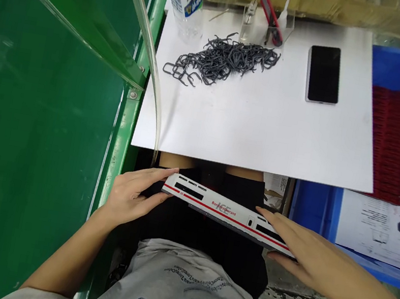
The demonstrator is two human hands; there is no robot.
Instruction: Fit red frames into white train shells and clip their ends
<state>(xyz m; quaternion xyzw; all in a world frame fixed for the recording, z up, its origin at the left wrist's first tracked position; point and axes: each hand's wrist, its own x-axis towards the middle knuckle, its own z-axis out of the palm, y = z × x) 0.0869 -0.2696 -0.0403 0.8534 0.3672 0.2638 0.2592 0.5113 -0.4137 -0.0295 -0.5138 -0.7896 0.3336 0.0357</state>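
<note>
Both my hands hold a white model ICE train carriage [225, 213] over my lap, with a red stripe, dark windows and "Bordrestaurant" lettering. My left hand [133, 194] grips its left end, fingers across the top and thumb side below. My right hand [305, 255] holds the right end, with its fingers over the roof edge and its palm partly hiding the end. The underside of the carriage does not show.
A white sheet [250, 127] on the bench carries a heap of dark grey wire clips, a black phone and a water bottle. An acrylic stand holds red-handled pliers. A blue bin holds dark red mesh and a printed paper. A green panel stands left.
</note>
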